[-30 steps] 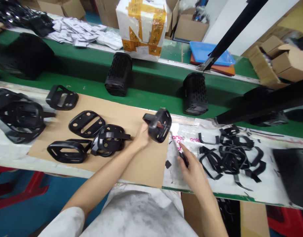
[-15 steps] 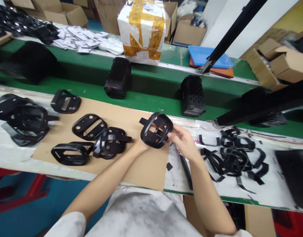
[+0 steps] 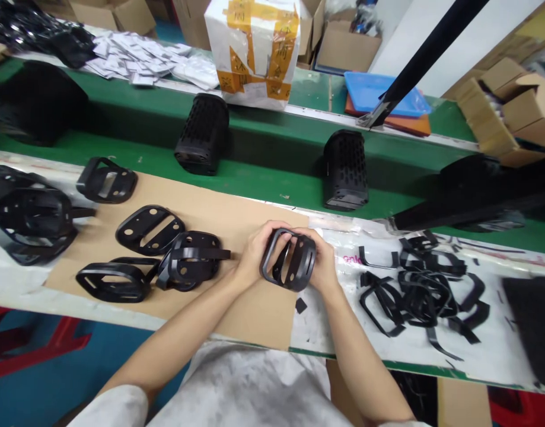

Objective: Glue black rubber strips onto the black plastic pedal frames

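Observation:
Between my hands, above the right end of a cardboard sheet (image 3: 249, 314), is a black plastic frame (image 3: 304, 267) with rounded corners and holes in its plate. My left hand (image 3: 255, 252) grips its left side, fingers over the top edge. Around its right side my right hand (image 3: 324, 264) is closed, partly hidden behind the frame. To the left on the cardboard lie a flat black plate with holes (image 3: 150, 230) and several similar frames (image 3: 114, 281), some with a strap-like handle. Right of my hands is a heap of bent black strips (image 3: 426, 290).
Black perforated housings (image 3: 203, 135) stand on the green surface behind the bench. A taped white box (image 3: 254, 53), a pile of white slips (image 3: 143, 59) and a blue tray (image 3: 383, 93) sit on the far ledge. A black post (image 3: 423, 65) slants across the right. More frames (image 3: 41, 219) are stacked at left.
The frame has been lowered towards me and turned, so its side faces me more. My left hand has come up from behind it to its left side; my right hand has shifted behind its right side.

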The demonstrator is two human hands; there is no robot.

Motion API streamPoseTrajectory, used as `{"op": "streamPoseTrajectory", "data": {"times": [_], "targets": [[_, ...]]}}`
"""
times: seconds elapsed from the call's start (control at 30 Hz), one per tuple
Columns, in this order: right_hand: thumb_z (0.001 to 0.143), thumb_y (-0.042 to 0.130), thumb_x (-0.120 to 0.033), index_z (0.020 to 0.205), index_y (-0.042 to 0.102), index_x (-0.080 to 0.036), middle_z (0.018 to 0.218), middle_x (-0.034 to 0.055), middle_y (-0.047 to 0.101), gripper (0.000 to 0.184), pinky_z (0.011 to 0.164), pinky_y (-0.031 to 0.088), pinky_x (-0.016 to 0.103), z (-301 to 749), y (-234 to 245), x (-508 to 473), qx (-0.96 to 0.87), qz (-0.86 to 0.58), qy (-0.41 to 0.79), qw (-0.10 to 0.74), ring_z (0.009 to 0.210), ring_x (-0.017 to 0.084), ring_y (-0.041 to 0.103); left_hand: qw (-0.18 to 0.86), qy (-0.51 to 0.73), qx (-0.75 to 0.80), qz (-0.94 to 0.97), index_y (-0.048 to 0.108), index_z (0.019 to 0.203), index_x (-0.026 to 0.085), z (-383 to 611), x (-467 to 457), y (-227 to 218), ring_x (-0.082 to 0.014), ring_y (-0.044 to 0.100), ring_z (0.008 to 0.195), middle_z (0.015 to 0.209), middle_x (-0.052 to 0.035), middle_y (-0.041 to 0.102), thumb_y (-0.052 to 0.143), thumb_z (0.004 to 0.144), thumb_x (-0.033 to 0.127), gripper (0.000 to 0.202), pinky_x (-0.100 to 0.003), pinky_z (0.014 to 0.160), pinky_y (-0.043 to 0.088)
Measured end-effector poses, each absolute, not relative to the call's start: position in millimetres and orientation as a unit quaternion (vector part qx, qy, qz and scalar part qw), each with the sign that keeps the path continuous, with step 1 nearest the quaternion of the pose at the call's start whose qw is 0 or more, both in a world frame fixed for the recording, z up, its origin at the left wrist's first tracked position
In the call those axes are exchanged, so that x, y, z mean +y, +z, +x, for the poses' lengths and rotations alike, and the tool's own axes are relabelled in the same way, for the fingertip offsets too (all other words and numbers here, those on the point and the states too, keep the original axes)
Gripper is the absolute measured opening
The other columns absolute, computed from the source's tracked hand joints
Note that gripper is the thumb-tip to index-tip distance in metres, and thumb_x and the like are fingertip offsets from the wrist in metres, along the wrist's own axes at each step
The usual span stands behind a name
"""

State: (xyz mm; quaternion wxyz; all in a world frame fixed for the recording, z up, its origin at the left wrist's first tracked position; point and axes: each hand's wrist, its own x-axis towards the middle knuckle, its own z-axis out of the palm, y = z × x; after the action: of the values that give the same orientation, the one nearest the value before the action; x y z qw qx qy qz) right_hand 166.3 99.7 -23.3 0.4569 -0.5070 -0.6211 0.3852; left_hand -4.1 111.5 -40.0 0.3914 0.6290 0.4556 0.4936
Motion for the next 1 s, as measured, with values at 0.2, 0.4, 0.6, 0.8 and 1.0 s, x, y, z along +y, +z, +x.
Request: {"op": "streamPoseTrajectory", "data": {"times": [0.2, 0.4, 0.6, 0.8, 1.0], "targets": [[0.102, 0.065, -0.034, 0.117, 0.077, -0.023, 0.112, 0.0070, 0.078, 0.022, 0.092, 0.059, 0.033, 166, -25, 96, -0.648, -0.493, 0.346, 0.467, 0.103, 0.024, 0.075, 0.353, 0.508, 0.428, 0.659, 0.069, 0.109, 0.022, -6, 111, -36, -0.0170, 0.071, 0.092, 0.100, -0.0034, 0.073, 0.058, 0.107, 0.031, 0.014, -0.029, 0.084, 0.056], [0.104, 0.063, -0.027, 0.112, 0.077, -0.023, 0.105, 0.0053, 0.079, 0.017, 0.083, 0.060, 0.032, 164, -23, 95, -0.667, -0.476, 0.324, 0.473, 0.091, 0.022, 0.075, 0.346, 0.519, 0.417, 0.661, 0.068, 0.107, 0.021, -4, 111, -37, -0.0173, 0.070, 0.092, 0.101, -0.0046, 0.073, 0.058, 0.108, 0.033, 0.016, -0.030, 0.086, 0.055], [0.103, 0.068, -0.029, 0.111, 0.077, -0.025, 0.107, 0.0038, 0.079, 0.013, 0.088, 0.059, 0.034, 164, -30, 98, -0.619, -0.490, 0.271, 0.550, 0.097, 0.023, 0.075, 0.566, 0.526, 0.410, 0.484, 0.065, 0.117, 0.021, -3, 117, -37, -0.0159, 0.067, 0.074, 0.092, -0.0037, 0.072, 0.072, 0.097, 0.055, 0.040, -0.027, 0.069, 0.054], [0.103, 0.068, -0.037, 0.111, 0.074, -0.025, 0.104, 0.0039, 0.077, 0.015, 0.088, 0.060, 0.038, 170, -39, 101, -0.590, -0.537, 0.248, 0.550, 0.094, 0.024, 0.075, 0.782, 0.394, 0.325, 0.358, 0.062, 0.081, 0.017, -4, 119, -28, -0.0150, 0.058, 0.055, 0.062, -0.0031, 0.064, 0.063, 0.088, 0.080, 0.064, -0.026, 0.056, 0.046], [0.102, 0.071, -0.033, 0.112, 0.077, -0.025, 0.104, 0.0047, 0.078, 0.014, 0.085, 0.061, 0.036, 168, -34, 100, -0.629, -0.517, 0.227, 0.534, 0.091, 0.023, 0.075, 0.769, 0.416, 0.315, 0.369, 0.051, 0.069, 0.021, 8, 109, -35, -0.0112, 0.041, 0.045, 0.044, 0.0057, 0.043, 0.063, 0.094, 0.069, 0.056, -0.025, 0.052, 0.035]]}}
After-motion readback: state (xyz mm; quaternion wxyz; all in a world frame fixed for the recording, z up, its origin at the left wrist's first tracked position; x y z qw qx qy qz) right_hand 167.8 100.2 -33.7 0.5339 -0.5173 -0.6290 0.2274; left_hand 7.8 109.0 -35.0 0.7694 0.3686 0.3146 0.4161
